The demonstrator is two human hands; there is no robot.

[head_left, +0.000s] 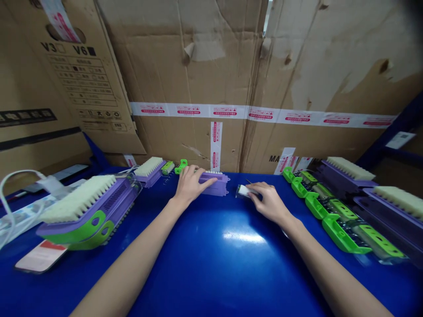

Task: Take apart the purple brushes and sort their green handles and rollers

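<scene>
At the back middle of the blue table lies a purple plastic housing (216, 187) with a slotted top edge and small tabs at its right end. My left hand (191, 182) grips its left end, thumb along the upper face and fingers behind. To the right, my right hand (266, 199) is closed in a pinch on a small white piece with a clear edge (243, 191). A thin dark tip shows just above that piece; what it belongs to is hidden. A gap separates the white piece from the housing. Behind my left hand sits a green clip part (181, 166).
Purple brush heads with cream bristles (79, 198) stand at left, beside a phone (41, 255) and a white power strip (26, 215). Along the right lie several green clip parts (315, 204), clear-and-green pieces (343, 209) and more purple brush heads (350, 169). Cardboard (198, 79) walls the back.
</scene>
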